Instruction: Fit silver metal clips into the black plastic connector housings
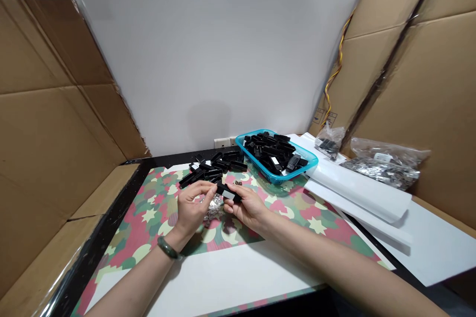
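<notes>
Between my two hands is a small, oblong black plastic piece with a white label on its side. My right hand is closed around its right end, thumb on top and fingers underneath. At the left end, the thumb and forefinger of my left hand are pinched against the piece; any smaller part between those fingertips is hidden. Below the hands lies a heap of tiny shiny metal parts, partly covered by my left hand. Just behind the right hand are a few small brass-coloured bits.
Similar black pieces lie loose behind my hands. A blue plastic basket full of them stands back right. White sheets and clear bags of parts lie at right. Cardboard walls flank the camouflage-patterned mat.
</notes>
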`<state>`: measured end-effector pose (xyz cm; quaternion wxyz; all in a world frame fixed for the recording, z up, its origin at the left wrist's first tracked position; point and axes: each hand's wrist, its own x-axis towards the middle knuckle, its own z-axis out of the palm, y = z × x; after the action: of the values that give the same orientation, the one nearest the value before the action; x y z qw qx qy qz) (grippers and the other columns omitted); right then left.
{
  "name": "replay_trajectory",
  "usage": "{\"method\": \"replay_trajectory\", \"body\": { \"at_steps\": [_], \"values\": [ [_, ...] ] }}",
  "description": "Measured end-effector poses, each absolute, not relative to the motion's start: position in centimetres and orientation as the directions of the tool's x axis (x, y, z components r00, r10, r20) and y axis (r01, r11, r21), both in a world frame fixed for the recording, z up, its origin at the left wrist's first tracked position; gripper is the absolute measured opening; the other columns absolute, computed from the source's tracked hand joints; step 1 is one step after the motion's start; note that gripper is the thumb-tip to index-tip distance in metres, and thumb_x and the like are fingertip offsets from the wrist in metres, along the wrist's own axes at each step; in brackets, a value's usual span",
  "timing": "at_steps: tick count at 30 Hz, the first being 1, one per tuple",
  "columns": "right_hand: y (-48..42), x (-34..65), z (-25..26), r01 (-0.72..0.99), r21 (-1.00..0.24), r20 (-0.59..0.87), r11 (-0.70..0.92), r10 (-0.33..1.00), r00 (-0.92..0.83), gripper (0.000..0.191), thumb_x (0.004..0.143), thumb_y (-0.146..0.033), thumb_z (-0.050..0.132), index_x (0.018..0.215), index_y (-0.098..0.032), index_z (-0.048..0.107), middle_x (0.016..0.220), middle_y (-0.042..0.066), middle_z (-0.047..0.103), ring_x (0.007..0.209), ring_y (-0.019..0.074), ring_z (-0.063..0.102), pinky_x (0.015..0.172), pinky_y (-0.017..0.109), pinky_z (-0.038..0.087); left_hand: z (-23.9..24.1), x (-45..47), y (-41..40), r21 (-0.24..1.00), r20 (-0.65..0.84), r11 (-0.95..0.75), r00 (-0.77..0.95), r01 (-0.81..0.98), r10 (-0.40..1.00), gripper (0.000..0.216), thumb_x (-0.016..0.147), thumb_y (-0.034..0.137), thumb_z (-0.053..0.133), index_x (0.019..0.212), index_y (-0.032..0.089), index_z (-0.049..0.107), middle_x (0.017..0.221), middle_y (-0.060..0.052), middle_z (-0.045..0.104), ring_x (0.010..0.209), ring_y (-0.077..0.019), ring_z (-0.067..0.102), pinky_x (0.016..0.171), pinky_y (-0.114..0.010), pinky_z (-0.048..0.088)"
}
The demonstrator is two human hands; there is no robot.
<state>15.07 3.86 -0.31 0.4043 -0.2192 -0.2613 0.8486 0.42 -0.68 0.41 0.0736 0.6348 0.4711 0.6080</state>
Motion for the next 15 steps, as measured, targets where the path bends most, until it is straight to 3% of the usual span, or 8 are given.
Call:
{"method": "replay_trajectory", "body": {
  "at_steps": [6, 15],
  "values": [
    [3.82, 15.09, -0.19, -0.543, -0.597, -0.205, -0.591, 0.766, -0.609, 0.025, 0.078, -0.02, 0.075, 0.068, -0.015, 0.053, 0.052, -0.004, 0.048, 0.045, 0.0062, 0.042, 0.042, 0.018, 0.04, 0.15, 0.42, -0.43, 0.844, 0.52, -0.434, -0.282, 0.315, 0.806, 0.021, 0.078, 0.032, 0.072, 0.062, 0.019, 0.074, 0.07, -0.005, 0.071, 0.068, -0.0175, 0.064, 0.063, -0.028, 0.05],
    [4.04, 14.73, -0.49, -0.535, -0.557, -0.332, -0.636, 0.76, -0.558, 0.019, 0.085, -0.014, 0.065, 0.075, -0.018, 0.049, 0.056, -0.005, 0.045, 0.042, 0.005, 0.039, 0.043, 0.017, 0.039, -0.54, 0.76, 0.02, 0.931, 0.364, -0.328, -0.355, 0.159, 0.861, 0.029, 0.072, 0.037, 0.075, 0.052, 0.017, 0.067, 0.064, -0.004, 0.066, 0.064, -0.0158, 0.058, 0.063, -0.028, 0.046]
  ]
}}
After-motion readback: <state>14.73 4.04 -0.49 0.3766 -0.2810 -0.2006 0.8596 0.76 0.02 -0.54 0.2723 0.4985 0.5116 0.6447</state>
